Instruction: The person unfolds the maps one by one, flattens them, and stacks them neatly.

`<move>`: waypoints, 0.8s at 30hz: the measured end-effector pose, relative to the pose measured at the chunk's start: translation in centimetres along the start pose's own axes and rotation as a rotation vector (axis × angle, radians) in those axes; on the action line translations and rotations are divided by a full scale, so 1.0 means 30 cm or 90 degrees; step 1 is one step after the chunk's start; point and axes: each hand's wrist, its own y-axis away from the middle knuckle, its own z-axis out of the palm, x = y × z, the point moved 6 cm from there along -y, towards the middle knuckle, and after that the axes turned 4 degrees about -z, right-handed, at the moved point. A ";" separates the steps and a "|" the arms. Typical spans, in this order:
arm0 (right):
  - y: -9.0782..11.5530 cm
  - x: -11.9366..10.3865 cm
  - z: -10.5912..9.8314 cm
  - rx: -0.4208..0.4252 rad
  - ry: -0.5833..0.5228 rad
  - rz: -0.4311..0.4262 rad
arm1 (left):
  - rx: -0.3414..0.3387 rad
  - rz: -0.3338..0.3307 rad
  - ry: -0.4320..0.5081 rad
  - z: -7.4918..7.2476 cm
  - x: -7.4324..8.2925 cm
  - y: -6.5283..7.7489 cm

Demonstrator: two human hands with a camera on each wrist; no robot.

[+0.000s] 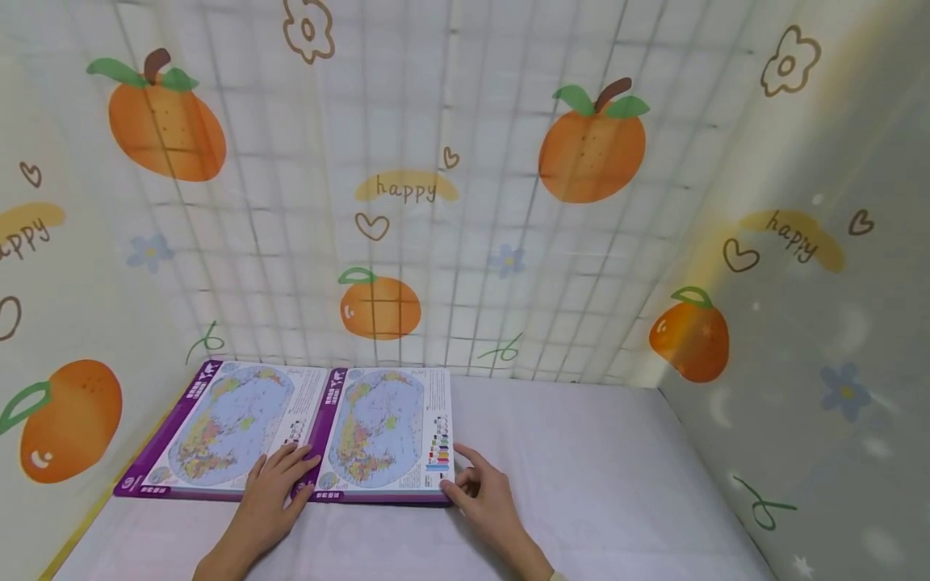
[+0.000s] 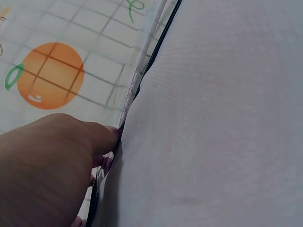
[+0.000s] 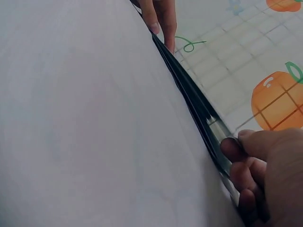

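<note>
Right map [image 1: 374,428] sat on surface [image 1: 596,484], left map [image 1: 232,420] just left of it. Left hand [image 1: 270,494] lay spread across right map's left edge, right hand [image 1: 485,494] pinched its near right corner. Imo step wanted steady left hand, light pinch, no creased corner.

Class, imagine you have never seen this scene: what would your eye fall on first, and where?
Big printed oranges on the backdrop. Below, two purple-bordered world maps, the left map and right map, side by side. A left hand rests where they meet; a right hand grips the right map's outer edge.
</note>
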 end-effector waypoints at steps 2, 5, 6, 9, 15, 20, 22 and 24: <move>-0.002 0.002 0.000 -0.001 -0.001 0.004 | -0.001 -0.003 0.000 -0.002 0.002 -0.001; -0.002 0.003 0.000 0.000 0.000 0.004 | 0.006 0.002 0.002 -0.009 0.007 -0.001; -0.002 0.003 0.000 0.002 -0.002 0.003 | 0.011 0.005 0.003 -0.011 0.010 0.000; 0.000 -0.002 -0.001 0.008 0.002 -0.008 | 0.028 0.018 0.006 -0.018 0.016 0.002; 0.008 -0.016 -0.003 0.006 0.013 -0.014 | 0.023 0.012 0.013 -0.014 0.012 0.008; 0.008 -0.021 -0.003 0.002 0.008 -0.025 | 0.012 -0.004 0.010 -0.017 0.013 0.008; 0.008 -0.021 -0.005 0.006 -0.002 -0.022 | 0.010 -0.004 0.010 -0.020 0.014 0.005; 0.007 -0.020 -0.007 0.010 -0.005 -0.019 | 0.009 -0.004 0.012 -0.021 0.016 0.002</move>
